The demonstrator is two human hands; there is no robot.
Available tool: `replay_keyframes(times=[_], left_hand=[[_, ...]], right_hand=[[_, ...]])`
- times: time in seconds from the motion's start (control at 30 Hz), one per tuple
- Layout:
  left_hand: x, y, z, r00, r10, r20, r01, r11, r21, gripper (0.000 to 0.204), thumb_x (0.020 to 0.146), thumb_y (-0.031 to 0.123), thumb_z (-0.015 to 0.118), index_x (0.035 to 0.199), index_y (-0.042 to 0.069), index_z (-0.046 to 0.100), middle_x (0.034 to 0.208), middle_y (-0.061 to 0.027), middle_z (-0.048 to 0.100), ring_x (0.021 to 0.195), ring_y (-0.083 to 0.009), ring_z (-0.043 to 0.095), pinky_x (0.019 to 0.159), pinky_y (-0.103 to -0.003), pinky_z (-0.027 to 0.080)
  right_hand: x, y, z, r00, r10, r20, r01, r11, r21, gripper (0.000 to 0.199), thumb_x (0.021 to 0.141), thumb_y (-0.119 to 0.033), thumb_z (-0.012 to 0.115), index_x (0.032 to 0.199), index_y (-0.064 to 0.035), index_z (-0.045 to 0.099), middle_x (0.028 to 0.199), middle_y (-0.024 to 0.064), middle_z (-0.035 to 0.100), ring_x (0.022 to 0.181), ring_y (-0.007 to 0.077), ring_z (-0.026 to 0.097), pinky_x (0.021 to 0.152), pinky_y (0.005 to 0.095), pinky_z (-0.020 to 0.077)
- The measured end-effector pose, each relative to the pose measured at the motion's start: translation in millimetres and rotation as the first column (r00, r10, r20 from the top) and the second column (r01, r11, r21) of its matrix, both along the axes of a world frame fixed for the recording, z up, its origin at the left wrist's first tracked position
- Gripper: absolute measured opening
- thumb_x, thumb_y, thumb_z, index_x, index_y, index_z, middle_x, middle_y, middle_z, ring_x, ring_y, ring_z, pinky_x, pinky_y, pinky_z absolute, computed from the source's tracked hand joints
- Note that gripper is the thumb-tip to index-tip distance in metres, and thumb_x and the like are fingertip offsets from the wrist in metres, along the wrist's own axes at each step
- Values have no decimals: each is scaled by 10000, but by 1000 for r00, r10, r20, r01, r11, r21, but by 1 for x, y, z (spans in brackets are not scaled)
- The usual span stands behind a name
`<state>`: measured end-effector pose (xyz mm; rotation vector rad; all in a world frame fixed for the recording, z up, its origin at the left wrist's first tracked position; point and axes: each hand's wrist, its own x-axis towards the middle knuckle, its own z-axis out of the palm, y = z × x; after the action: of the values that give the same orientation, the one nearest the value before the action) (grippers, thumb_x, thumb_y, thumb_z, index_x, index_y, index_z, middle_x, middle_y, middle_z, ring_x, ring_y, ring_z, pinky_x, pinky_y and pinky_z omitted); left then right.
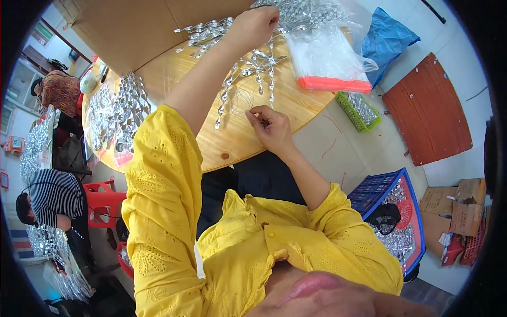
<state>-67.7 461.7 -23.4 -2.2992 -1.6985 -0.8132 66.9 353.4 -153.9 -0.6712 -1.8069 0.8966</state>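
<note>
Several twisted silver foil strips lie spread on the round wooden table in front of me. My left hand reaches over their far ends, its fingers closed in a fist; what it grips is hidden. Beneath it more silver spirals lie in a row. Close to the table's near edge, my right hand has its fingers curled in with thumb and forefinger together. Anything in that pinch is too small to make out. Just left of it lies a loose coil of thin, see-through thread.
A cardboard box stands at the back left, beside a pile of silver spirals. Plastic bags with red edges overhang the table's right. A green basket and blue crate stand right. Two people work at left.
</note>
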Motion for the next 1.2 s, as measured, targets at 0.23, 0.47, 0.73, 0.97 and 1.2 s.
replay_keyframes(times=[0.23, 0.47, 0.73, 0.97, 1.2], left_hand=[[-27, 11, -38, 1000, -31, -3, 30, 979, -200, 313, 722, 44, 492, 1015, 114, 574, 946, -95, 586, 868, -270, 554, 750, -354, 438], [-16, 15, -85, 869, -188, -457, 84, 967, -239, 259, 685, 35, 503, 916, 84, 610, 924, -89, 592, 850, -276, 553, 815, -370, 401], [-2, 23, -46, 999, -10, 47, 13, 998, -56, 224, 696, 53, 492, 874, 119, 611, 804, -95, 596, 779, -278, 562, 696, -367, 458], [1, 21, 10, 786, -375, 490, 44, 826, 562, 144, 775, 98, 578, 857, -19, 591, 702, -53, 593, 629, -161, 540, 573, -266, 435], [-39, -39, 88, 203, -668, 715, -183, 692, 698, 162, 799, 100, 566, 907, -20, 582, 804, -72, 589, 698, -137, 557, 585, -236, 457]], right_hand=[[-3, -5, 3, 999, -4, 35, 2, 999, 52, 85, 747, -106, 617, 758, -29, 584, 475, 41, 480, 400, 86, 434, 393, 219, 332], [0, -3, 3, 996, 4, 85, -8, 999, 41, 100, 718, -123, 629, 725, -41, 572, 534, 106, 538, 433, 205, 527, 405, 287, 395], [2, -1, 4, 996, 2, 93, -7, 999, 49, 100, 717, -117, 628, 714, -40, 565, 528, 103, 534, 429, 204, 528, 396, 288, 391], [0, -2, -1, 1000, 22, 13, -23, 996, 88, 70, 745, -81, 613, 755, -24, 573, 473, 48, 471, 386, 92, 410, 379, 227, 311], [3, -1, 5, 999, 36, 12, -36, 999, 13, 82, 771, -88, 592, 788, -9, 575, 478, 19, 462, 419, 55, 416, 403, 206, 319]])
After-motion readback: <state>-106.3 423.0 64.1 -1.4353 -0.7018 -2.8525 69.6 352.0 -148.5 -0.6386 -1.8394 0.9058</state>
